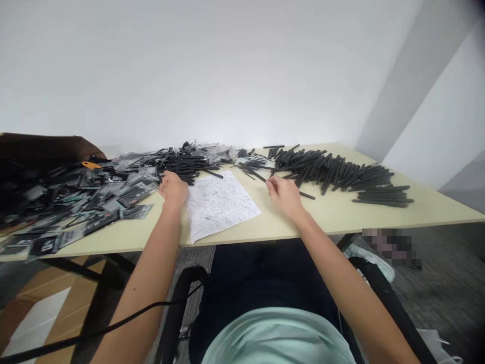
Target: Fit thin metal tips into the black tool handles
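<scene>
Sticks (322, 169), heaped at two o'clock from the paper (223, 205), appear light, stiff and hard to damage, best gripped across mid-length; the right hand (286, 196) pinches one, while the left hand's (174, 191) grip cannot be told.

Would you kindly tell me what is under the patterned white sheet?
The patterned white sheet lies on the pale yellow table, which shows beside it; anything directly beneath is covered and cannot be seen.
</scene>
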Motion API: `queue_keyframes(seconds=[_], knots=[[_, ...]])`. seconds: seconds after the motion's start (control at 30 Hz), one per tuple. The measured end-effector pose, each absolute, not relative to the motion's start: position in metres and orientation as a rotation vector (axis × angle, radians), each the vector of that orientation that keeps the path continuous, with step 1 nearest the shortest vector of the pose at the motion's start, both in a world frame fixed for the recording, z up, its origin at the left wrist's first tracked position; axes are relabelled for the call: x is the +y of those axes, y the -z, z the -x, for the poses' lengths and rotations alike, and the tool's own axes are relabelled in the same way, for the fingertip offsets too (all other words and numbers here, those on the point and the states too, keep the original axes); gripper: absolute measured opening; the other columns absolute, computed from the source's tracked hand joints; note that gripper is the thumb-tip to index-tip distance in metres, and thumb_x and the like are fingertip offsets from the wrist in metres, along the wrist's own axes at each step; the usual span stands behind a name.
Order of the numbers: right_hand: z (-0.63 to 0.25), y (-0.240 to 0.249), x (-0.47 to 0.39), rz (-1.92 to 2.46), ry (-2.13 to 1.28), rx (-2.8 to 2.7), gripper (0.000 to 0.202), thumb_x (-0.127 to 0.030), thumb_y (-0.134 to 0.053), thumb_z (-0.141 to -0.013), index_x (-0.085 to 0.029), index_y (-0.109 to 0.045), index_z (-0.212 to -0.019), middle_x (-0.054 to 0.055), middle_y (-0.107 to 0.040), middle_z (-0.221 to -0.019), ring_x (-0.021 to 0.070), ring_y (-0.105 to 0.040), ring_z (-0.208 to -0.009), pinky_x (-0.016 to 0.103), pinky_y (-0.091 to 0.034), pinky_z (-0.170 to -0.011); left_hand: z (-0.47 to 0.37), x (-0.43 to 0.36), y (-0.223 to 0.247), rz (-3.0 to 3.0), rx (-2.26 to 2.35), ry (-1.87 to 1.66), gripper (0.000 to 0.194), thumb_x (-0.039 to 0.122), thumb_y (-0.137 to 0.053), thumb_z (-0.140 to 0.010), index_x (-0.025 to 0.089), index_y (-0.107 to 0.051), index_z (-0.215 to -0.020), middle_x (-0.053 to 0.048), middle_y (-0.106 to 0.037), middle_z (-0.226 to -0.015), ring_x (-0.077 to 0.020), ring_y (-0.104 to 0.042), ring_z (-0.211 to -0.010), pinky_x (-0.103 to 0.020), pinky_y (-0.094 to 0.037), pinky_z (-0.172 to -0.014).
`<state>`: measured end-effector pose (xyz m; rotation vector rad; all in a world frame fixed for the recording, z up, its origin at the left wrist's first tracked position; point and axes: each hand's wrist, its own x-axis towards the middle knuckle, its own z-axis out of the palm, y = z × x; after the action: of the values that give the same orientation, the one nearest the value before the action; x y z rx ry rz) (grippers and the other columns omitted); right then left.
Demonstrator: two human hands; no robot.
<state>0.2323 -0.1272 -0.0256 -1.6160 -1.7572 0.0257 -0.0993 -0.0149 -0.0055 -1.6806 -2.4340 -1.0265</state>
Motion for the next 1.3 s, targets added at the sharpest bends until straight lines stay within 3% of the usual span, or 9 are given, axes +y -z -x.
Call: queue_keyframes(seconds=[0.13,0.27,0.43,0.6,0.8,0.97,1.2,1.3], knots=[[-0.28,0.02,-0.12,1.71,-0.01,-1.475,0.031,-0.036,-0.046,-0.098,-0.019,-0.071,-0.102,0.01,-0.075,-0.086,0.025,-0.067,-0.083,0.033,-0.046,-0.077,0.081,-0.013,0.009,1.917,-2.322,1.126,0.044,0.018,-0.055,-0.086,0.009,-0.05,-0.128,-0.022,-0.066,-0.118,-0.0366,-0.061,-0.116,-0.049,-0.045,-0.101],[-0.342,0.02,-0.124,2.036,0.178,-1.025,0.036,-0.039,-0.051,-0.094,-0.015,-0.074,-0.107,0.018,-0.074,-0.096,0.0316,-0.066,-0.094,0.041,-0.047,-0.083,0.058,-0.013,0.019,2.148,-2.192,1.16,0.043,0.02,-0.051,-0.091,0.012,-0.047,-0.133,-0.012,-0.072,-0.102,-0.0265,-0.066,-0.104,-0.039,-0.048,-0.097],[-0.395,0.028,-0.131,2.21,0.278,-0.739,0.036,-0.037,-0.054,-0.091,-0.016,-0.078,-0.107,0.023,-0.071,-0.097,0.0364,-0.064,-0.1,0.046,-0.046,-0.082,0.044,-0.021,0.021,2.281,-2.024,1.142,0.036,0.02,-0.052,-0.092,0.019,-0.059,-0.127,-0.01,-0.072,-0.116,-0.0266,-0.063,-0.116,-0.038,-0.044,-0.102],[-0.408,0.034,-0.132,2.27,0.259,-0.656,0.034,-0.033,-0.059,-0.089,-0.014,-0.079,-0.109,0.03,-0.067,-0.107,0.0378,-0.063,-0.103,0.046,-0.043,-0.079,0.042,-0.029,0.019,2.382,-1.854,1.181,0.029,0.023,-0.054,-0.093,0.019,-0.066,-0.118,-0.009,-0.074,-0.113,-0.0251,-0.066,-0.107,-0.036,-0.047,-0.096],[-0.411,0.041,-0.131,2.213,0.21,-0.891,0.041,-0.053,-0.062,-0.086,-0.018,-0.078,-0.101,0.018,-0.071,-0.093,0.0341,-0.063,-0.094,0.044,-0.047,-0.079,0.035,-0.038,0.018,2.565,-1.645,1.088,0.024,0.033,-0.054,-0.096,0.021,-0.068,-0.111,-0.007,-0.075,-0.106,-0.0245,-0.067,-0.102,-0.035,-0.047,-0.09],[-0.401,0.04,-0.137,2.001,0.298,-1.073,0.036,-0.044,-0.052,-0.09,-0.016,-0.074,-0.097,0.014,-0.073,-0.085,0.0306,-0.065,-0.088,0.044,-0.047,-0.083,0.031,-0.044,0.014,2.673,-1.541,0.941,0.032,0.038,-0.046,-0.1,0.021,-0.066,-0.119,-0.008,-0.075,-0.109,-0.0248,-0.066,-0.098,-0.036,-0.046,-0.088],[-0.346,0.021,-0.135,1.698,0.294,-1.429,0.03,-0.042,-0.053,-0.091,-0.019,-0.07,-0.099,0.004,-0.071,-0.073,0.0205,-0.066,-0.07,0.031,-0.047,-0.074,0.029,-0.05,0.012,2.831,-1.339,0.833,0.035,0.04,-0.046,-0.101,0.025,-0.068,-0.123,-0.005,-0.071,-0.124,-0.0243,-0.064,-0.114,-0.034,-0.044,-0.094],[-0.309,0.012,-0.134,1.594,0.15,-1.675,0.026,-0.04,-0.055,-0.093,-0.021,-0.069,-0.101,0.003,-0.074,-0.082,0.0177,-0.066,-0.07,0.029,-0.045,-0.07,0.029,-0.05,0.013,2.847,-1.294,0.83,0.032,0.04,-0.05,-0.101,0.027,-0.071,-0.121,-0.003,-0.071,-0.124,-0.0236,-0.064,-0.114,-0.033,-0.044,-0.093]])
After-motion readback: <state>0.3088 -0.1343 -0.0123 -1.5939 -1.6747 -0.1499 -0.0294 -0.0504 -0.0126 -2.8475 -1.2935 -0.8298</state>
